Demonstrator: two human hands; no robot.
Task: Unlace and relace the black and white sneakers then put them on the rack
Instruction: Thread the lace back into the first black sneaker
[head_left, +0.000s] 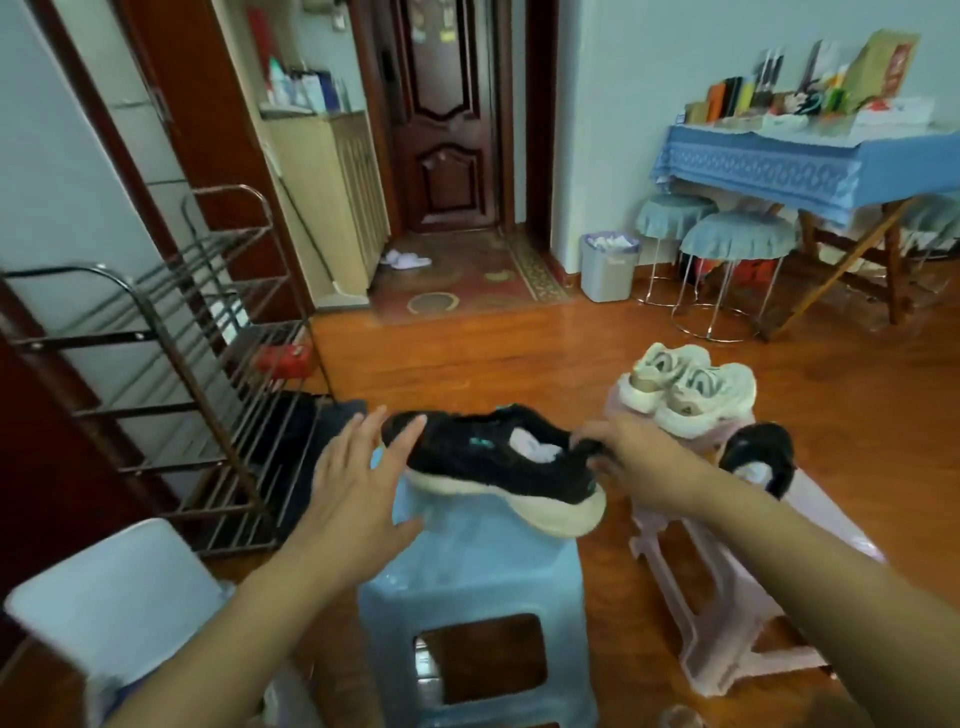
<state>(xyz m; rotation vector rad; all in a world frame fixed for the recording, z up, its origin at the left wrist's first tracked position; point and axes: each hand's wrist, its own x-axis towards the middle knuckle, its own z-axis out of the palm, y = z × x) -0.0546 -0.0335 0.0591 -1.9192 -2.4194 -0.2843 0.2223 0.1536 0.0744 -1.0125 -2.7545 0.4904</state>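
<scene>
Sneaker 1 (498, 462): black upper, white sole, lying across the top of the blue stool at frame centre; toe points to the frame's left, heel to the right and jutting past the stool's right edge.
Right hand (623, 457): grasps the heel collar of sneaker 1, fingers curled over the black rim; forearm runs in from the lower right corner.
Left hand (358, 478): released, fingers spread and straight, palm down beside the toe of sneaker 1; fingertips at or just over the toe, contact hard to tell through the blur.
Sneaker 2 (763, 452): black, only partly seen, on the pink stool right of centre, just behind the right forearm.
Blue stool (467, 582): pale blue plastic, lower centre, with a square cut-out in its near side.
Pink stool (727, 613): pale pink plastic, just right of the blue stool.
Cream sneakers (685, 384): 1 pair, side by side at the far end of the pink stool, heels toward the camera.
Rack (171, 364): metal, several tiers of bars, at the left of the frame against the wall; a red item sits low behind it, detail blurred.
White seat (104, 597): lower left corner, partly cut off.
Bin (608, 270): grey, upper right of centre, by the wall.
Table (810, 166): upper right, blue cloth, boxes and books on top, 2 round covered stools under it.
Floor (519, 353): orange-brown wood.
</scene>
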